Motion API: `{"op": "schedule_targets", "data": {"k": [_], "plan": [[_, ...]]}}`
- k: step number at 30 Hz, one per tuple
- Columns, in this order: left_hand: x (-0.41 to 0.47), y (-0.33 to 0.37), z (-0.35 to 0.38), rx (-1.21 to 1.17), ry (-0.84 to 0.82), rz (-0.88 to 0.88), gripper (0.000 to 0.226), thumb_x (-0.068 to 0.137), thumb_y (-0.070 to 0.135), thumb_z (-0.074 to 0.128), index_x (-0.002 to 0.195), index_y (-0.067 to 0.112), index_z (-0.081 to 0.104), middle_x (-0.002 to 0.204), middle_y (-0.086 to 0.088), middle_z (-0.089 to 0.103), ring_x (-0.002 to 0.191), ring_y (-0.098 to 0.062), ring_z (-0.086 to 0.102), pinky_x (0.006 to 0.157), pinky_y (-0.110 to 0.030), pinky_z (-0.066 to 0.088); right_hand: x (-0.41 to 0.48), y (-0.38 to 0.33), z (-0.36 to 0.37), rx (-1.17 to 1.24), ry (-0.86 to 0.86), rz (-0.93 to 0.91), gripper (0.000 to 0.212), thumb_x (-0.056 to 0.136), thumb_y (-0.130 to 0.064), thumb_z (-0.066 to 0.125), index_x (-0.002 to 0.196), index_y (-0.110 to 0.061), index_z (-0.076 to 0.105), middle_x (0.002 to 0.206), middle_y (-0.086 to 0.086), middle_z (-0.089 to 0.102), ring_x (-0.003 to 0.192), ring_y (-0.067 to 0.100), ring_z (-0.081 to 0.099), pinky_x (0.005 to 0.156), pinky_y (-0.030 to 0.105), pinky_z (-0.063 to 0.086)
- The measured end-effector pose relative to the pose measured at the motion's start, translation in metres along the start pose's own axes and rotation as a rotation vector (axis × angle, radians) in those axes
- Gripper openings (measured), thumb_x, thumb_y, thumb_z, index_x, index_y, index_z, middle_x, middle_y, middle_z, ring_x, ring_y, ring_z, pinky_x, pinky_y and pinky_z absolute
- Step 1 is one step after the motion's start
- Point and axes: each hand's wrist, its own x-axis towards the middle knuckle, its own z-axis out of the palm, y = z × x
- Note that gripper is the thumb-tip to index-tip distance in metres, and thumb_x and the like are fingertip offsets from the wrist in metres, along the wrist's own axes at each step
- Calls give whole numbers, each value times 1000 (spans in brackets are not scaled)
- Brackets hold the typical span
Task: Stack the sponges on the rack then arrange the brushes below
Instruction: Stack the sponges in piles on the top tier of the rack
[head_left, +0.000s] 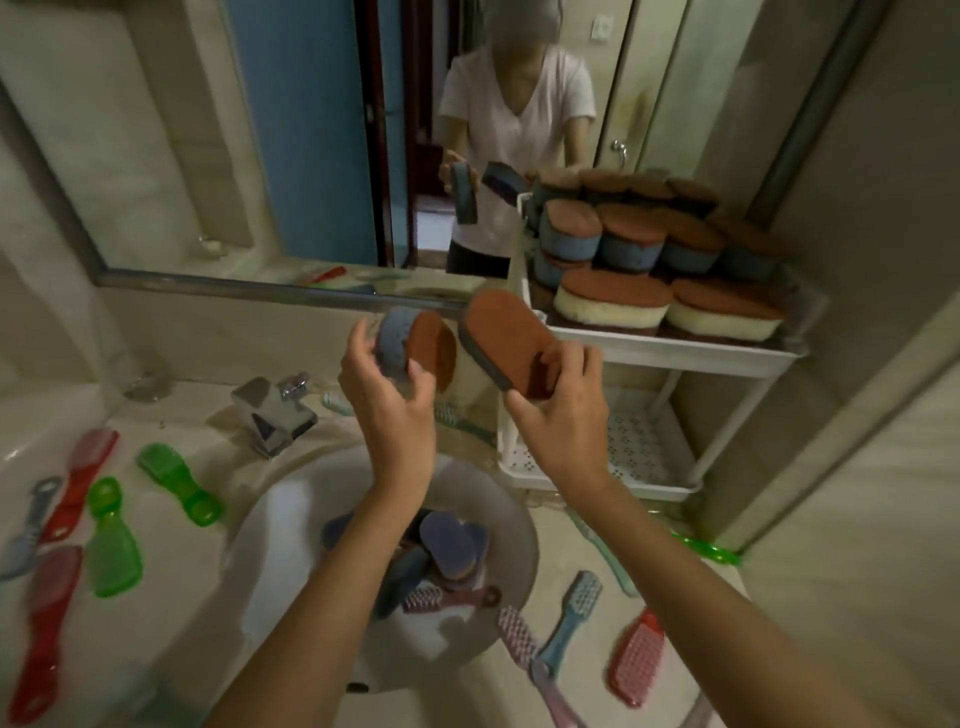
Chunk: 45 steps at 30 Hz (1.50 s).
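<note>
- Rack (675, 358), at 2 o'clock: two shelves. The top one carries the stacked sponges (613, 306), scour side up so each layer sits flat. About a dozen show, but I cannot count them exactly. The lower shelf (639, 452) is, I judge, meant for the brushes.
- Sink (270, 545), at 6 o'clock: about four loose sponges (452, 540) and one pink brush (447, 597) lie inside.
- Brushes (111, 540): five at 8 o'clock on the counter (171, 566), about six at 4 o'clock, two at 12 o'clock behind the hands. None is racked yet.
- Left hand (387, 400) grasps one blue sponge (400, 338) by its edge.
- Right hand (566, 415) grasps one grey sponge (509, 338), tilted towards the rack and probably next onto the stack.
</note>
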Motion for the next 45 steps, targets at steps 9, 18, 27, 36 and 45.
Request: {"op": "schedule_targets", "data": {"k": [9, 18, 27, 36, 45], "plan": [[31, 97, 61, -325, -92, -44, 35, 91, 7, 46, 126, 10, 42, 117, -9, 53, 100, -18, 54, 75, -11, 45, 65, 18, -94, 46, 141, 37, 49, 73, -16, 72, 112, -7, 43, 110, 3, 38, 90, 12, 41, 68, 15, 32], [36, 126, 133, -284, -345, -246, 27, 97, 12, 40, 123, 14, 45, 105, -5, 54, 73, -11, 50, 57, -21, 40, 121, 73, -172, -30, 1, 208, 62, 79, -6, 64, 136, -10, 39, 131, 14, 35, 115, 23, 42, 99, 33, 41], [45, 101, 137, 308, -558, 100, 27, 95, 21, 43, 118, 12, 54, 125, -14, 51, 113, -27, 50, 84, -30, 37, 133, 105, -167, -174, -166, 201, 65, 78, 2, 57, 140, -13, 41, 140, 14, 45, 129, 27, 40, 100, 31, 38], [59, 98, 139, 615, -849, 269, 93, 67, 48, 77, 141, 18, 28, 139, -11, 27, 133, -29, 27, 105, -41, 35, 141, 107, -169, -116, -136, 194, 59, 79, 5, 53, 135, -15, 46, 137, 12, 43, 127, 27, 41, 93, 29, 41], [69, 98, 146, 567, -834, 222, 93, 63, 38, 83, 137, 10, 35, 139, -11, 34, 132, -28, 33, 106, -40, 36, 141, 118, -179, -109, -210, 207, 59, 79, 4, 53, 133, -17, 48, 138, 11, 43, 129, 26, 40, 90, 26, 38]]}}
